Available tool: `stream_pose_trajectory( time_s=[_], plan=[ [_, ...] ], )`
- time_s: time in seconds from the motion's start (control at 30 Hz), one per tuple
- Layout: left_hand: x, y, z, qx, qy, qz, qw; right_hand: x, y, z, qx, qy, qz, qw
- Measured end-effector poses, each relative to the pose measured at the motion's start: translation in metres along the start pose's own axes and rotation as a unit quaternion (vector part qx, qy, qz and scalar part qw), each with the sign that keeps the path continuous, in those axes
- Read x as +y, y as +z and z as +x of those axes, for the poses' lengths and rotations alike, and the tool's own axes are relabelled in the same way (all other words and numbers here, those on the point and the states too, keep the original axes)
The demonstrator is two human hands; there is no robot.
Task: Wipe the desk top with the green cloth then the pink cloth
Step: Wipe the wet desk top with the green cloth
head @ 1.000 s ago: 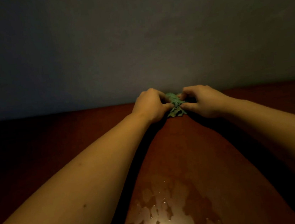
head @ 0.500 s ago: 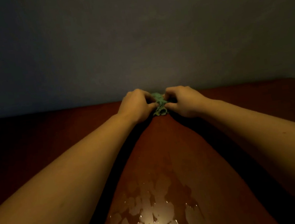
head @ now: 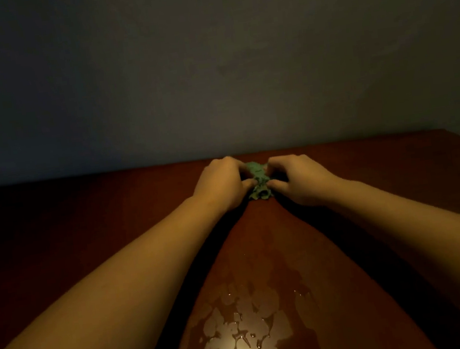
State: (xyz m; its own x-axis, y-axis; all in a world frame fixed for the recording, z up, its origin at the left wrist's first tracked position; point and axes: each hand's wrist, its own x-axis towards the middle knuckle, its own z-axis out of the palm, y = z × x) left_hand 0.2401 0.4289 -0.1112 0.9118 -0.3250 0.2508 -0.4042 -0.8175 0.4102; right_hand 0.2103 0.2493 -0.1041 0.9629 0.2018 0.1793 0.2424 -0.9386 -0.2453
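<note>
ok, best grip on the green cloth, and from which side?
Probably its two bunched ends, from left and right: the green cloth lies crumpled in a narrow ridge on the desk top, and the left hand and right hand pinch it there.

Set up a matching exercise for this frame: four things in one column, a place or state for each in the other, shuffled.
Column A
1. green cloth
2. left hand
3. right hand
4. wet patch

Column B
a. glistens on the near part of the desk top
b. bunched up between the two hands, far across the desk
c. grips the cloth from its left side
d. grips the cloth from its right side

Pairs: 1-b, 2-c, 3-d, 4-a
</note>
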Motion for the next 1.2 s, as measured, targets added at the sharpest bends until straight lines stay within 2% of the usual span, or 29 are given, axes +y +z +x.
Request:
stream_pose_trajectory(
  time_s=[0.1,0.33,0.47,0.53,0.73,0.93,1.07,1.2],
  plan=[
    [-0.002,0.001,-0.010,0.013,0.014,-0.016,1.000,0.004,-0.003,-0.014,-0.012,-0.030,0.005,0.999],
    [0.010,-0.001,0.002,0.016,-0.025,-0.015,0.999,-0.003,-0.001,0.006,0.009,0.024,0.017,1.000],
    [0.010,0.001,-0.040,0.015,0.007,-0.022,1.000,-0.004,-0.011,-0.042,-0.032,-0.038,-0.003,0.999],
    [0.012,0.001,-0.047,0.022,0.010,-0.027,0.999,-0.005,-0.013,-0.048,-0.025,-0.050,0.005,0.998],
    [0.033,-0.002,-0.038,0.033,-0.060,-0.024,0.997,-0.012,-0.012,-0.024,-0.009,0.018,0.007,1.000],
    [0.032,-0.002,-0.072,0.023,-0.013,-0.016,1.000,-0.013,-0.022,-0.070,-0.052,-0.033,0.024,0.998],
    [0.044,-0.004,-0.058,0.020,-0.042,0.008,0.999,-0.016,-0.021,-0.055,-0.020,-0.001,0.006,1.000],
    [0.054,-0.007,-0.075,0.008,-0.061,0.012,0.998,-0.022,-0.028,-0.066,-0.043,0.004,-0.003,0.999]
  ],
)
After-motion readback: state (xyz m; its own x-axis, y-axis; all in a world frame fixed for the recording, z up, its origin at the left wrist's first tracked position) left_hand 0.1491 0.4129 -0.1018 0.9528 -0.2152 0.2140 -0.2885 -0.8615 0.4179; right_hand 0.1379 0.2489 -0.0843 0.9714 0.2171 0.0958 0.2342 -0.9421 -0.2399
